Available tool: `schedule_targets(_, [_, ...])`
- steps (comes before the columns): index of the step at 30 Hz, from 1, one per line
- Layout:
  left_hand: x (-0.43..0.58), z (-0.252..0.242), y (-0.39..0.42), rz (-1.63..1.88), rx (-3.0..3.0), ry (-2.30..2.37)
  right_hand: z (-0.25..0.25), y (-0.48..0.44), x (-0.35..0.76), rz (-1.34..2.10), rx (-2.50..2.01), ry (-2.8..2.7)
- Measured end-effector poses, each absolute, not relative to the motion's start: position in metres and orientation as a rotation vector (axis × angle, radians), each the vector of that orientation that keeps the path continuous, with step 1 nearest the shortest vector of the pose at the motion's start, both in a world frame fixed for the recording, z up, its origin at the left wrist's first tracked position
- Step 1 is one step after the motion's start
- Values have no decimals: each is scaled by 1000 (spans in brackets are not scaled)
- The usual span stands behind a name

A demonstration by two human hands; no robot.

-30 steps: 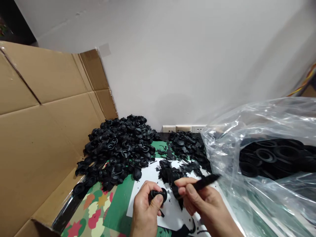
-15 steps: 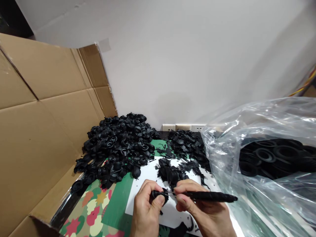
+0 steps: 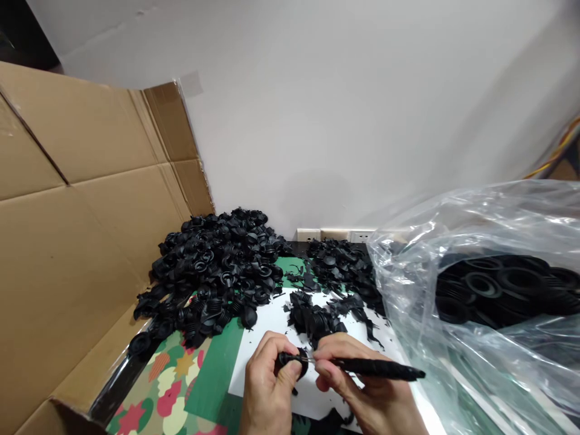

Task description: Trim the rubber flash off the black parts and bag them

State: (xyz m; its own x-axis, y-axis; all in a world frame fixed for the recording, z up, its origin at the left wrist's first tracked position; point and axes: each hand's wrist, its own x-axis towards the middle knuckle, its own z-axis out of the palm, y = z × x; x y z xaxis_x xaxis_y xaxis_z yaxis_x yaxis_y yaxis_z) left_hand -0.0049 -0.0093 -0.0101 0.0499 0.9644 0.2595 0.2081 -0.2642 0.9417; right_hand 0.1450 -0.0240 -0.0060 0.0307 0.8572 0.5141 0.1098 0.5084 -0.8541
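My left hand (image 3: 267,386) is closed around a small black rubber part (image 3: 291,360), pinched between thumb and fingers above a white sheet (image 3: 265,329). In my right hand (image 3: 362,393) lies a thin black-handled tool (image 3: 376,368), gripped near its front. Its metal tip touches the rubber part. A small heap of black trimmings (image 3: 317,317) lies on the sheet just beyond my hands.
A big pile of black rubber parts (image 3: 212,272) lies at the left against a cardboard wall (image 3: 77,229). A second smaller pile (image 3: 344,266) sits at the back. A clear plastic bag (image 3: 475,290) holding black rings fills the right. A patterned green mat (image 3: 181,386) covers the table.
The tool swung from pointing up and to the right down to lie level, and its tip came against the rubber part in my left hand. Both hands stayed in place.
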Motion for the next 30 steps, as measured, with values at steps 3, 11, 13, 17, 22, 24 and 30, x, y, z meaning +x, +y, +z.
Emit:
schedule_targets(3, [-2,-10,-13,1255,1609,1187,-11,-26,149,321,-836,-1724])
schedule_targets(11, [2,-9,-21,1399,1460,1138,2,-17,170,145,-1086,-1500])
schedule_targets(13, [0,-9,-19,1416,1429,1153,5,-19,167,490,-1081,-1352])
schedule_targets(17, [-3,-8,-19,1427,1419,1189,3,-28,154,968,-1067,-1061])
schedule_targets(22, [-2,-8,-20,1439,1421,1209,2,-35,144,1128,-1000,-923])
schedule_targets(24, [-2,-8,-20,1445,1432,1202,3,-35,142,1134,-981,-893])
schedule_targets(30, [-2,-7,-19,1434,1452,1179,2,-33,143,1114,-979,-891])
